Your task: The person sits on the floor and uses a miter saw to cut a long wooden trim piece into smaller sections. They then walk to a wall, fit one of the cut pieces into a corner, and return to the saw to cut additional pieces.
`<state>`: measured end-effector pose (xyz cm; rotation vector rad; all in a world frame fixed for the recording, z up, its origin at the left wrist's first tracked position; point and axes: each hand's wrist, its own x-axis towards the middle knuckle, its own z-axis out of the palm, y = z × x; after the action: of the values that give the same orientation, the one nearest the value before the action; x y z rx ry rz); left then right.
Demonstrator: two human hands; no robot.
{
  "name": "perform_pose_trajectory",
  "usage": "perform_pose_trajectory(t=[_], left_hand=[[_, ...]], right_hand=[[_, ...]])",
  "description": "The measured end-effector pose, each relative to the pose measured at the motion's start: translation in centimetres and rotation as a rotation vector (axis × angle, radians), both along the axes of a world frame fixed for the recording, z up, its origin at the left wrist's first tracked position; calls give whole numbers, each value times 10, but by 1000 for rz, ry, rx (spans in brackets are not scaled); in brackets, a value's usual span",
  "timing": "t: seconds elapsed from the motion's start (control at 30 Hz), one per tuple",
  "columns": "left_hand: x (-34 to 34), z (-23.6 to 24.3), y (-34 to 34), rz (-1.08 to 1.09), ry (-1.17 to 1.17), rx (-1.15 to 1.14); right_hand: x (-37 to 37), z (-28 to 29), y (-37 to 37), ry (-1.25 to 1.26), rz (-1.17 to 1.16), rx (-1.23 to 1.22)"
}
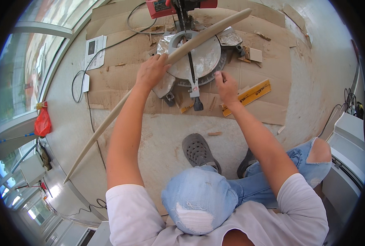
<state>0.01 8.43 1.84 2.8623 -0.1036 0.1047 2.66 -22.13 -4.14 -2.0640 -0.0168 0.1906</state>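
A long pale wooden strip point(209, 35) lies slantwise across the round grey table of a mitre saw point(205, 61). Its far end rises past the saw at the upper right, and its other end reaches down to the lower left. My left hand point(151, 71) is wrapped around the strip at the left side of the saw table. At the front right edge of the table, my right hand point(226, 87) is closed, apart from the strip; whatever may be in its fingers is hidden. A black-knobbed handle point(197, 103) sticks out of the saw's front.
Brown cardboard point(268, 61) lies under the saw, strewn with wood scraps and sawdust. A yellow printed bar point(254, 92) rests beside my right wrist. Left of the saw run a black cable point(116, 46) and a paper sheet point(95, 51). A red plastic bag point(43, 122) hangs by the window.
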Motion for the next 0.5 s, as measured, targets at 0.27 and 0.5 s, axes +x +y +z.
perform_pose_trajectory(t=[0.27,0.5], left_hand=[[-8,3,14,-16,133,-54],[-12,3,21,-71,99,-138]], right_hand=[[161,64,20,8,-55,107],[232,28,27,243,191,133]])
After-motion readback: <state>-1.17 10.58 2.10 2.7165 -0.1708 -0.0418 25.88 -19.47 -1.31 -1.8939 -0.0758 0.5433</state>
